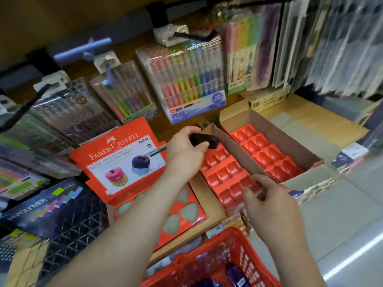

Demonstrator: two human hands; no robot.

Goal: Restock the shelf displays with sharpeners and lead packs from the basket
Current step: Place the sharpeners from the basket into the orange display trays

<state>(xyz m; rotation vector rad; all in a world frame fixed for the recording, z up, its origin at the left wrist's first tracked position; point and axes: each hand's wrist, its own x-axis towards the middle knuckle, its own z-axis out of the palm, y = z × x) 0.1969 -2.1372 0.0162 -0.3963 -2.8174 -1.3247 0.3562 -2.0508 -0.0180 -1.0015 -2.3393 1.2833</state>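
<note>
My left hand (186, 154) grips a small black sharpener (204, 140) above the back end of a red moulded tray (224, 177) with empty pockets in a cardboard box. My right hand (267, 201) hovers over that tray's front end, fingers curled; whether it holds something small is unclear. A second red tray (267, 154) sits in the box to the right. The red Faber-Castell display (122, 160) with empty round holes stands at the left. The red basket (223, 262) is at the bottom, with blue and purple items inside.
Packs of coloured pens (186, 79) hang on hooks above the shelf. A dark Hi-Polymer box (43, 206) lies at the left. Small boxes (350, 154) sit at the right shelf edge, with grey floor beyond.
</note>
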